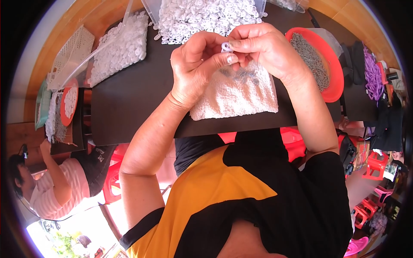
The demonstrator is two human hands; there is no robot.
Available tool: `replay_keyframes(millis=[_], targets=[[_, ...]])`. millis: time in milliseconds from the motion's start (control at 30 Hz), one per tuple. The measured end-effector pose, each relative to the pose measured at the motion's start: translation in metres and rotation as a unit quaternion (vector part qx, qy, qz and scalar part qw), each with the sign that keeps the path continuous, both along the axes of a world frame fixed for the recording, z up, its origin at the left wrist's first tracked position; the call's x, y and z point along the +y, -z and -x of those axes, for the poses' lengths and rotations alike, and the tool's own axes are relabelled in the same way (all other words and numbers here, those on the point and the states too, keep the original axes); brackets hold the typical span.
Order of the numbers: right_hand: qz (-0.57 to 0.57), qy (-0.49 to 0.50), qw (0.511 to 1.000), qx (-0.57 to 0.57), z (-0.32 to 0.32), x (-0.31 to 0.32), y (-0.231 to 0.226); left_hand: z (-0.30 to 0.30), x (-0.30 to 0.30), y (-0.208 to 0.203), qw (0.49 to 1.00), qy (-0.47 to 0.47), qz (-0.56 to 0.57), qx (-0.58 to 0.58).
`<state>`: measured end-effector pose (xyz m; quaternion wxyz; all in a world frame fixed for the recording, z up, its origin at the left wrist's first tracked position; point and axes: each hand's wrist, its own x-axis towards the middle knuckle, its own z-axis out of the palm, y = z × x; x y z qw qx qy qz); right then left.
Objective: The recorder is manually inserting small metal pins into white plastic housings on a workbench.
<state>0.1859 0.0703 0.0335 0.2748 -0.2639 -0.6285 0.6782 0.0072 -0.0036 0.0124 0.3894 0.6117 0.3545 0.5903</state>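
Note:
Above the pale towel (234, 101), my two hands meet at a small white oval plastic piece with a hole (226, 46). My left hand (200, 64) is closed, with thumb and fingers pinched at the piece's lower side. From the other side my right hand (269, 49) grips it between thumb and forefinger; its remaining fingers are curled and partly hidden. Some small grey metal pieces (247, 77) lie on the towel just below the hands. Beyond the fingertips spreads a heap of similar white plastic pieces (206, 17), spilling from a clear bin.
A red tray (335, 86) of thin grey metal pieces, perhaps screws, stands at the right. Left on the dark table (129, 112) lies a clear bag of white pieces (122, 47), near a white basket (71, 56). A co-worker (64, 185) sits at far left. Purple strips (373, 73) lie far right.

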Motion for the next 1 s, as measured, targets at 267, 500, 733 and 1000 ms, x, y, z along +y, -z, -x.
replay_keyframes(millis=[267,500,733,1000], targets=[[0.03,-0.02,0.999,0.023,0.0,-0.008,-0.002,-0.001,-0.001,0.003,0.994,0.003,-0.107,0.03],[0.062,-0.027,0.996,0.051,0.004,-0.008,0.005,0.002,0.0,0.004,0.995,0.019,-0.095,0.028],[0.079,-0.024,0.994,0.07,0.005,-0.01,0.005,-0.001,0.002,0.011,0.996,0.033,-0.062,-0.046],[-0.032,-0.005,0.998,0.047,-0.001,-0.009,-0.005,-0.002,0.008,0.013,0.994,0.001,-0.112,-0.005]])
